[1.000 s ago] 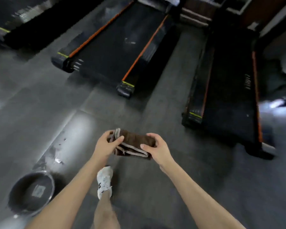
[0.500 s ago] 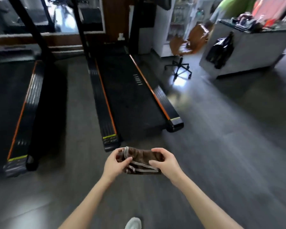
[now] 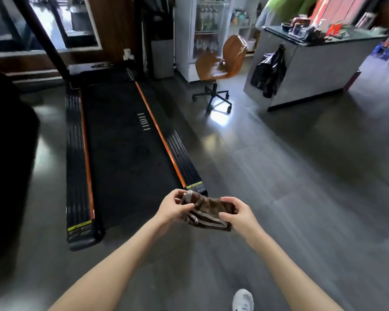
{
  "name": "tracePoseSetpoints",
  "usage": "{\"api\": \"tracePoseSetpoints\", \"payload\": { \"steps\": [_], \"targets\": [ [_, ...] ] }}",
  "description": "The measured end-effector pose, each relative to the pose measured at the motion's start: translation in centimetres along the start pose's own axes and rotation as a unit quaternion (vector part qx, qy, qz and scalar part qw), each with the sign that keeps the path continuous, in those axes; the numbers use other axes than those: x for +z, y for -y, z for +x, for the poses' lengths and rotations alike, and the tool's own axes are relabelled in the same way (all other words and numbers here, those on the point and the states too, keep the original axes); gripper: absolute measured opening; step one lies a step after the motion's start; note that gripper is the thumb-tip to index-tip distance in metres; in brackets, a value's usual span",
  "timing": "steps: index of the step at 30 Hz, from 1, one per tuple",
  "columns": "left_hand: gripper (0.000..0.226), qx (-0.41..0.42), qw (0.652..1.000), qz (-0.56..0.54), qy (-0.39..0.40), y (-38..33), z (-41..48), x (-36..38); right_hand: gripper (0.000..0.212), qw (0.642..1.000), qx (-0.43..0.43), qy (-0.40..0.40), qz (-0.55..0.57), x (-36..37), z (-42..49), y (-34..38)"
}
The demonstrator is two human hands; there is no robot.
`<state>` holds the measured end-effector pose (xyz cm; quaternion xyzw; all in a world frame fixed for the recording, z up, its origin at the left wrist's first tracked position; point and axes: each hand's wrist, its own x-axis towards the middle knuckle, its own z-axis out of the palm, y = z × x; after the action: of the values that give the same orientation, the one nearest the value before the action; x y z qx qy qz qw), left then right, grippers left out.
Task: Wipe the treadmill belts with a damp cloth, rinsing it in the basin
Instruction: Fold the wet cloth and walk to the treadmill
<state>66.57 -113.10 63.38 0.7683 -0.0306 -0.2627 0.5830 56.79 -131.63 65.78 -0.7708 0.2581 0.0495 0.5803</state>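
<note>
A folded brown cloth (image 3: pixel 208 211) with pale grey edging is held between both hands at chest height. My left hand (image 3: pixel 173 209) pinches its left end and my right hand (image 3: pixel 236 215) grips its right end. Just beyond the hands lies a black treadmill belt (image 3: pixel 126 149) with orange side strips, its rear end near the cloth. The basin is out of view.
A second treadmill (image 3: pixel 7 158) lies dark at the left edge. An orange swivel chair (image 3: pixel 220 66) stands behind the treadmill on the right, beside a grey counter (image 3: pixel 319 61) with a black bag hanging from it. Grey tiled floor (image 3: pixel 301 198) stretches to the right. My white shoe (image 3: pixel 243 300) shows at the bottom.
The view has swung up and to the right, from the floor with the basin to this treadmill, which is closer now. Both hands have kept hold of the cloth.
</note>
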Motion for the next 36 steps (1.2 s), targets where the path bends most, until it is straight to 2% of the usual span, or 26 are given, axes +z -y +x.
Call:
{"api": "tracePoseSetpoints", "payload": {
  "steps": [7, 15, 24, 31, 36],
  "targets": [
    [0.032, -0.038, 0.990, -0.073, -0.112, -7.0, 9.6, 7.5, 0.042, 0.990, -0.033, 0.112, -0.079, -11.0, 15.6, 4.1],
    [0.029, -0.083, 0.963, -0.143, -0.211, -12.4, 24.3, 9.3, 0.043, 0.964, -0.067, 0.230, -0.120, -14.2, 35.2, 9.7],
    [0.042, -0.116, 0.939, -0.159, -0.284, -21.5, 44.4, 8.0, 0.043, 0.936, -0.102, 0.303, -0.150, -17.1, 58.4, 19.0],
    [0.038, -0.125, 0.902, -0.162, -0.379, -28.6, 58.4, 7.6, 0.045, 0.887, -0.153, 0.388, -0.200, -17.3, 76.2, 26.4],
    [0.043, -0.132, 0.844, -0.178, -0.489, -31.4, 66.9, 8.2, 0.045, 0.828, -0.190, 0.465, -0.250, -16.4, 86.6, 31.9]
  ]
}}
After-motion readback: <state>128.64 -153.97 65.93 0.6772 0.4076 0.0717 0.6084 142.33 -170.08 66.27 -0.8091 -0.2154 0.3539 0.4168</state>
